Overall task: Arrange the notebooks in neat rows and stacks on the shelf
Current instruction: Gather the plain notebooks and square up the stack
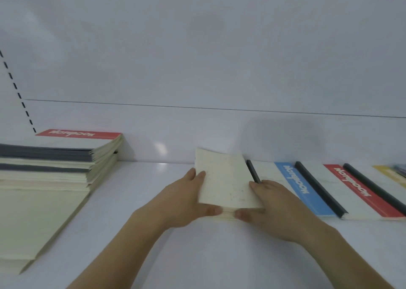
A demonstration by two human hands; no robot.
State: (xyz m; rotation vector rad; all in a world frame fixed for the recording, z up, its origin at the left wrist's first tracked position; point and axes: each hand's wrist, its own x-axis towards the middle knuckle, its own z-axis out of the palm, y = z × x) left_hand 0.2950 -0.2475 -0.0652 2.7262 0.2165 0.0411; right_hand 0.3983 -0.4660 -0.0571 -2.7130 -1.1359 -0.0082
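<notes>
A small stack of cream notebooks (pixel 224 178) lies on the white shelf (pixel 153 178) at the middle. My left hand (pixel 182 200) grips its left side, thumb on the near edge. My right hand (pixel 276 207) grips its right side, thumb also pressed on the near edge. To the right lies a row of overlapping notebooks: one with a blue band (pixel 301 187), one with a red band (pixel 356 187), each with a black spine strip. A tall, uneven stack of cream and grey notebooks (pixel 55 170) stands at the left, topped at the back by a red-banded notebook (pixel 79 134).
The white back wall of the shelf (pixel 197 69) rises right behind the notebooks. A yellow-banded notebook (pixel 388 172) shows at the far right edge. Bare shelf surface lies between the left stack and my hands.
</notes>
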